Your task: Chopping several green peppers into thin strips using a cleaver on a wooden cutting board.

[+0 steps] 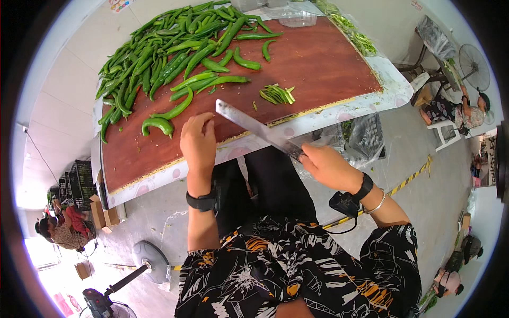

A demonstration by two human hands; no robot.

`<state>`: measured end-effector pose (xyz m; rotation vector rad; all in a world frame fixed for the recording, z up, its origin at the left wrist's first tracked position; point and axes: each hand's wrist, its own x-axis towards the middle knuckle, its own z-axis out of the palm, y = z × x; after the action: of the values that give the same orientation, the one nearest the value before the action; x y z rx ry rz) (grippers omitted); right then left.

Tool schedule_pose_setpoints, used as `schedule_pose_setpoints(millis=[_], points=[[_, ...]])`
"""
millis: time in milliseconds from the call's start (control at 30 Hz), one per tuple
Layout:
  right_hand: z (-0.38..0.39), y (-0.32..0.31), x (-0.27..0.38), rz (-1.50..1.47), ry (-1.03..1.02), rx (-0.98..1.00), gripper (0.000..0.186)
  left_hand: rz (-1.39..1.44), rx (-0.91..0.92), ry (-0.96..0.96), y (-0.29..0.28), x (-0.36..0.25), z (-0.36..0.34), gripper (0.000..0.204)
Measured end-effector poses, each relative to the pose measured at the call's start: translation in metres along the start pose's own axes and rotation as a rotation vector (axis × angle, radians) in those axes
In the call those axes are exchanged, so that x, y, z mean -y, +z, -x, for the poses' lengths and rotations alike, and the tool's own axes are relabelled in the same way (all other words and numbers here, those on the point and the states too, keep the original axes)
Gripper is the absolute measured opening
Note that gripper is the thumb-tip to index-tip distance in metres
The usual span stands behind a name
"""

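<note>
"What's in your hands?"
"My right hand point(327, 167) closes around the handle of the knife point(255, 125), blade across the near edge of the board point(318, 58); my left hand point(198, 142) curls loosely, palm hidden, so I cannot tell if it holds anything."
"The step?"
"Between cuts, I judge: a curved pepper point(158, 125) lies whole left of my left hand, cut strips point(277, 95) farther off, the heap point(172, 68) beyond."
"Next?"
"It calls for a pepper steadied under the blade."

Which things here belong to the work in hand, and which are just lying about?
In the work: knife in the right hand; whole green peppers; cut pepper strips; red-brown board.

Apparently apart from it: standing fan; cardboard boxes; black crates.
</note>
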<state>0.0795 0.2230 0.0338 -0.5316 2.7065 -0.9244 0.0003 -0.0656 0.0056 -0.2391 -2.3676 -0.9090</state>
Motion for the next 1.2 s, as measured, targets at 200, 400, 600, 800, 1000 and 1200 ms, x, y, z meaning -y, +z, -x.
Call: schedule_pose_setpoints(millis=[200, 400, 600, 800, 1000, 1200], points=[[-0.011, 0.003, -0.010, 0.027, -0.013, -0.012, 0.020, -0.026, 0.007, -0.064, -0.023, 0.013, 0.027, 0.012], [0.005, -0.018, -0.034, -0.021, 0.155, -0.100, 0.022, -0.084, 0.030, -0.209, -0.049, 0.013, 0.043, 0.013], [0.012, -0.032, -0.066, 0.008, 0.224, -0.196, 0.022, -0.099, -0.010, -0.137, -0.058, 0.014, 0.046, 0.014], [0.007, -0.033, -0.062, -0.159, 0.366, -0.251, 0.018, -0.123, -0.036, -0.141, -0.071, 0.019, 0.028, 0.019], [0.003, -0.022, -0.063, -0.202, 0.323, -0.239, 0.017, -0.151, -0.037, -0.047, -0.078, 0.012, -0.010, 0.021], [0.004, -0.009, -0.066, -0.268, 0.176, -0.290, 0.018, 0.013, 0.172, 0.129, -0.022, -0.014, -0.040, 0.022]])
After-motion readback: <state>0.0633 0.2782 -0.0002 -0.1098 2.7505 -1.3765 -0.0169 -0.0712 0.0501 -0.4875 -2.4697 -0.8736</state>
